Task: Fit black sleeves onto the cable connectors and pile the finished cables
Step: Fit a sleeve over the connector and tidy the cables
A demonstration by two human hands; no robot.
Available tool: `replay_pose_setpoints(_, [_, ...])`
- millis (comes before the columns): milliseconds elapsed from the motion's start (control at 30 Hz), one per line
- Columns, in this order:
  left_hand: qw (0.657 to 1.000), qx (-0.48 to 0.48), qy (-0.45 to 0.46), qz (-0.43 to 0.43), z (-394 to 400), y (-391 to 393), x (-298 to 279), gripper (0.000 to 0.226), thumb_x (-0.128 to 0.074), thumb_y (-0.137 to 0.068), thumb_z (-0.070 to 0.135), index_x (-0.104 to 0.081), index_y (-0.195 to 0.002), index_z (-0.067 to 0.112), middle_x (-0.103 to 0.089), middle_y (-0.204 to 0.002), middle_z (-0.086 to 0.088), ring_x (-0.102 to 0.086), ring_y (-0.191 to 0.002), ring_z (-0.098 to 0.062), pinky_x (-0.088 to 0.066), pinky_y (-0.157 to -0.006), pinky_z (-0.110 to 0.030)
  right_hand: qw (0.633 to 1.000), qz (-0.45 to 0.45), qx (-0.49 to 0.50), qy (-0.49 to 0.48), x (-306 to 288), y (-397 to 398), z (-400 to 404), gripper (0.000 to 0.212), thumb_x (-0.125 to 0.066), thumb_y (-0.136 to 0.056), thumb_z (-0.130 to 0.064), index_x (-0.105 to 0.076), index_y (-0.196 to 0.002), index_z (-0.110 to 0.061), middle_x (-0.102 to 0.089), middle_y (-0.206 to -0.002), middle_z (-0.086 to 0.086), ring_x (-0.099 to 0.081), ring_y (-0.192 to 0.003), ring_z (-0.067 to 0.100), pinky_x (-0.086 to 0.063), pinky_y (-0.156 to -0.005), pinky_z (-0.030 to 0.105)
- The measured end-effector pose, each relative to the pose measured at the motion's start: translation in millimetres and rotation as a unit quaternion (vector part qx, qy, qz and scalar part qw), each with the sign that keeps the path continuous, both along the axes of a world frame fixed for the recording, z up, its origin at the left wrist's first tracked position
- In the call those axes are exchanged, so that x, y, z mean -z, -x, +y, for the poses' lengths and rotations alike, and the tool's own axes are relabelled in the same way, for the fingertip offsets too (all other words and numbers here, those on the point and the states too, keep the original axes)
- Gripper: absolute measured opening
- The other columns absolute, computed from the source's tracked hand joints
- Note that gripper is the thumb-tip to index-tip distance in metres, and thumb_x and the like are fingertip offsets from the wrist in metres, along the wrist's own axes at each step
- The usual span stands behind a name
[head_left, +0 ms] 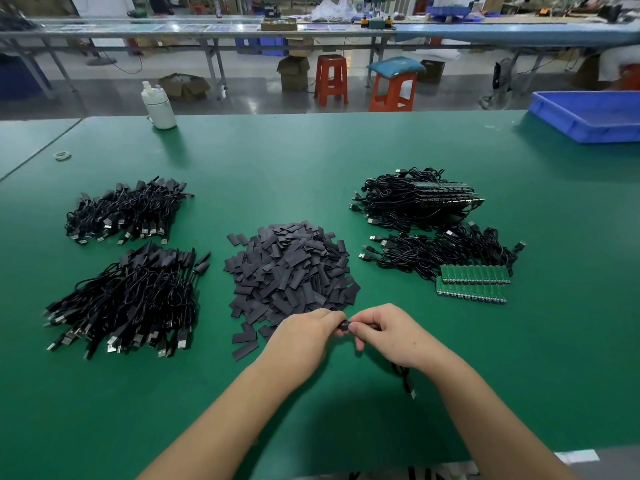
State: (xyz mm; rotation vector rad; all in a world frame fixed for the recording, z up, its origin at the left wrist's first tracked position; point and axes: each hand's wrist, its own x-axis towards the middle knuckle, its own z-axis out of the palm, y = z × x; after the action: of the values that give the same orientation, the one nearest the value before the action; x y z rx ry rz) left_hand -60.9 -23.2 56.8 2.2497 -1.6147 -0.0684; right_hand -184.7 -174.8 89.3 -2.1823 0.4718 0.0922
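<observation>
Two piles of sleeved cables (128,258) lie left on the green table (311,150), one sleeve heap (291,271) centre, two unsleeved bundles (433,230) right, one blue tray (588,116) beyond. Left hand (304,337) and right hand (388,336) both pinch one black sleeve (343,326) between them, near the heap.

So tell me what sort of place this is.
Most likely an electronics assembly workshop. A green work table holds a heap of black sleeves and bundled cables with small green circuit boards, and long benches with plastic stools stand behind.
</observation>
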Motion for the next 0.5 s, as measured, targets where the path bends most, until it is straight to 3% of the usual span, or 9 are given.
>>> replay_pose_setpoints(267, [1.000,-0.001,-0.002,0.003,2.1,0.9,-7.8,0.030,-0.056,-0.091,0.015,-0.055,-0.118,0.028,-0.062,-0.109,0.008,-0.062,-0.095,-0.019,-0.044,-0.075,-0.029,1.000,-0.011,0.014,-0.012,0.7,-1.4,0.3,0.033,-0.055,-0.099,-0.028,-0.071,-0.071,-0.019,-0.041,-0.042,-0.010,-0.029,-0.042,0.011,-0.026,-0.044,0.026])
replay_pose_setpoints(400, [1.000,0.002,0.006,-0.015,2.6,1.3,-8.6,0.042,-0.056,-0.089,0.009,-0.052,-0.127,0.024,-0.059,-0.125,0.007,-0.061,-0.104,-0.021,-0.047,-0.080,-0.031,0.997,-0.027,0.028,-0.066,-0.1,-3.2,-0.5,0.032,-0.059,-0.098,-0.028,-0.075,-0.074,-0.016,-0.040,-0.040,-0.011,-0.023,-0.041,0.009,-0.021,-0.042,0.025])
replay_pose_setpoints(500, [0.999,0.019,0.024,-0.011,3.6,0.2,-8.6,0.065,-0.054,-0.083,-0.003,-0.046,-0.143,0.022,-0.044,-0.150,0.004,-0.051,-0.128,-0.018,-0.046,-0.101,-0.030,0.993,-0.026,0.023,-0.110,-3.1,-1.7,-0.4,0.027,-0.060,-0.098,-0.027,-0.075,-0.078,-0.017,-0.060,-0.048,-0.011,-0.026,-0.042,0.010,-0.023,-0.044,0.025])
